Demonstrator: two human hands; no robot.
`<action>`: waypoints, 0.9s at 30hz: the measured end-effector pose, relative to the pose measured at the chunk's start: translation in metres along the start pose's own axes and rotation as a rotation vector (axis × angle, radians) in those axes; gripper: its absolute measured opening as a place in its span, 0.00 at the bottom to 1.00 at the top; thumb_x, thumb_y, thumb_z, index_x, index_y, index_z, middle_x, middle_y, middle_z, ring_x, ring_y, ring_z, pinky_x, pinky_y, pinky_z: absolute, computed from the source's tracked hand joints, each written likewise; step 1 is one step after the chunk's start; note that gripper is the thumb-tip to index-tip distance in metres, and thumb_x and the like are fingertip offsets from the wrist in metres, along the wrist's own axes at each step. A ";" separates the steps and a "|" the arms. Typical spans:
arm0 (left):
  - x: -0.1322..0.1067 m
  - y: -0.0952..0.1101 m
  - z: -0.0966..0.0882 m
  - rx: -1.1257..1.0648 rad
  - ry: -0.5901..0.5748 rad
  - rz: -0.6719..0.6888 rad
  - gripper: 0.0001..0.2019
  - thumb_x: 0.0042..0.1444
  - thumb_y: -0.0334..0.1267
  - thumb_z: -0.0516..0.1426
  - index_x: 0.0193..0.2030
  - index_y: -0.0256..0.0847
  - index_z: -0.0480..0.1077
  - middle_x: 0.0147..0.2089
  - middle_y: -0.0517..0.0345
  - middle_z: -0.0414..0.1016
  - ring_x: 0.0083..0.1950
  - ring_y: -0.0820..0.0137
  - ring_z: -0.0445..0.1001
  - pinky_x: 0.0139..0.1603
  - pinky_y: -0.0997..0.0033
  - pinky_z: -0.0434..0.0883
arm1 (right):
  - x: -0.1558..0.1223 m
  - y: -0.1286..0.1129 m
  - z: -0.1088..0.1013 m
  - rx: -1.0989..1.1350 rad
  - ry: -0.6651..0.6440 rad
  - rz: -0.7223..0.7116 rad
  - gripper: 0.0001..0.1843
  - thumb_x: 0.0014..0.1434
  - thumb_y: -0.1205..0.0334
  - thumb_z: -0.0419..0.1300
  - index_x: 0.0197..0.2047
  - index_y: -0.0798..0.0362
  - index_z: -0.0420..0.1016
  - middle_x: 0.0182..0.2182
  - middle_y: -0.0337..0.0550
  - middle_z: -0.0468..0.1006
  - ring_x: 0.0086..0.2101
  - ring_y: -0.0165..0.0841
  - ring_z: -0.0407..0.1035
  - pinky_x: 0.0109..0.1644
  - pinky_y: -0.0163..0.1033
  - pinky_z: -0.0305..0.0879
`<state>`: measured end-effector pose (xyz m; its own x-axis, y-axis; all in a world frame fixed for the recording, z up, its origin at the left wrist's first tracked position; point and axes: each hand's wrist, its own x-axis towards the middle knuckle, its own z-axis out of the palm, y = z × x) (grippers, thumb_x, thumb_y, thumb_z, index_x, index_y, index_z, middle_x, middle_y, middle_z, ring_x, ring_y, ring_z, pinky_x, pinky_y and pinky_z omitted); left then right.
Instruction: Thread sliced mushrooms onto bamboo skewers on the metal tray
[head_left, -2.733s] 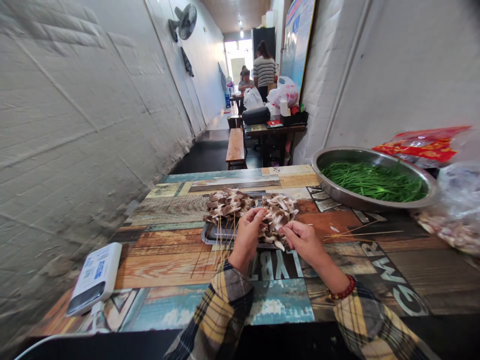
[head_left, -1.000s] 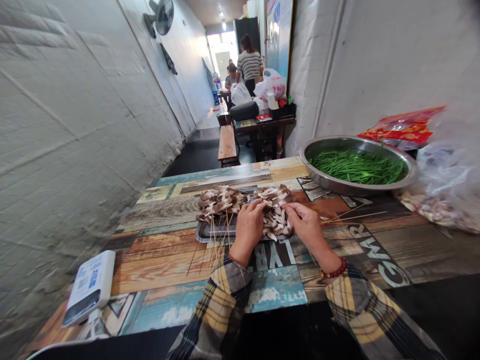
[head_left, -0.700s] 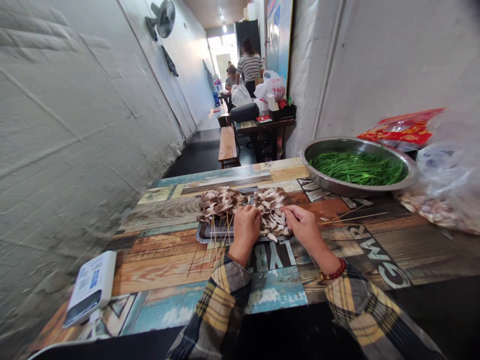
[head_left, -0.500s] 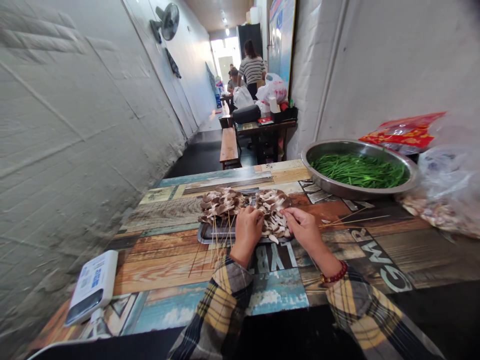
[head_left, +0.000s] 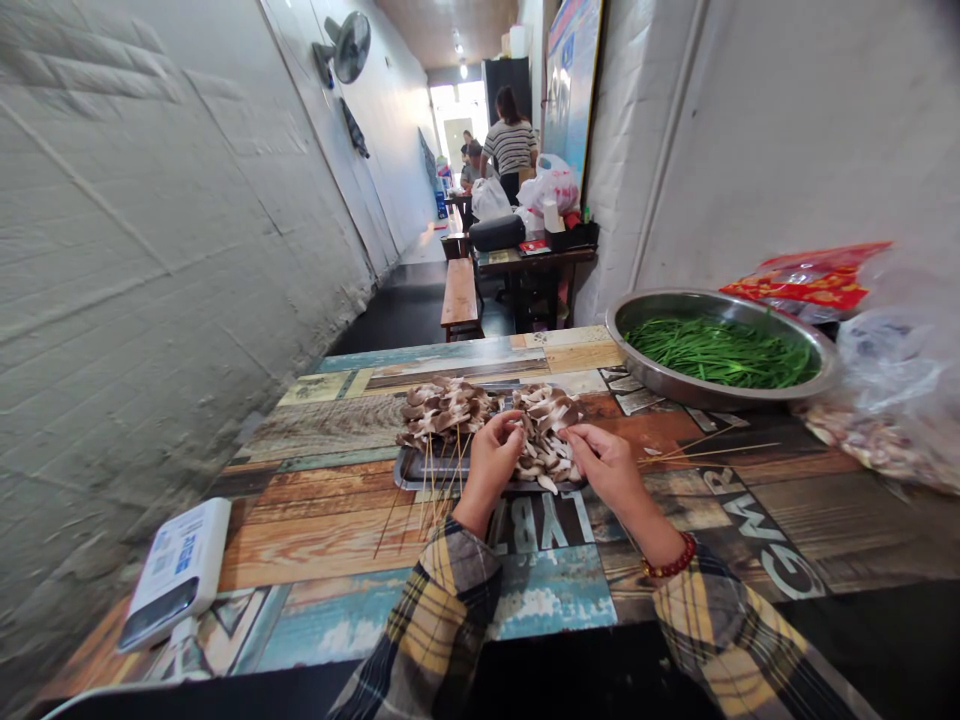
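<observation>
Grey-brown oyster mushrooms (head_left: 451,408) lie heaped on the left of a dark shallow tray (head_left: 411,480), with several thin wooden skewers (head_left: 432,475) sticking out of them toward me. More mushrooms, torn into loose pale pieces (head_left: 546,462), cover the tray's right side. My left hand (head_left: 493,465) is over the tray's middle, thumb and fingers curled together at the mushrooms; what they pinch is hidden. At the right edge of the pile, my right hand (head_left: 609,475) has its thumb and forefinger pinched together. Whatever is between those fingertips is too small to make out.
Loose skewers (head_left: 712,452) lie right of my right hand. Behind them stands a steel basin (head_left: 622,345) of green chives (head_left: 720,352), beside clear plastic bags (head_left: 892,380). A white scale-like device (head_left: 176,570) sits front left. Farther back are a bench (head_left: 460,292) and people (head_left: 511,145).
My left hand's fingers have lifted and opened slightly from the tighter curl before. My right hand stays pinched at the pile's edge. The view has shifted slightly.
</observation>
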<state>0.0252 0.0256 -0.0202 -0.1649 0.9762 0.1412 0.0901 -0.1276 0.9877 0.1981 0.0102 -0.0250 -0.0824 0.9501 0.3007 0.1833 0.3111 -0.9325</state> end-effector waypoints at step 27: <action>-0.001 0.010 -0.012 -0.637 0.147 -0.240 0.17 0.37 0.37 0.67 0.34 0.36 0.70 0.29 0.60 0.74 0.30 0.74 0.74 0.34 0.72 0.71 | -0.006 -0.005 0.003 -0.016 -0.298 -0.007 0.19 0.61 0.50 0.54 0.36 0.56 0.78 0.14 0.33 0.65 0.16 0.26 0.58 0.22 0.31 0.56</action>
<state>0.0145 0.0212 -0.0098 -0.2436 0.9621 -0.1226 -0.5515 -0.0334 0.8335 0.1944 0.0026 -0.0231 -0.3669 0.9006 0.2331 0.1967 0.3200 -0.9268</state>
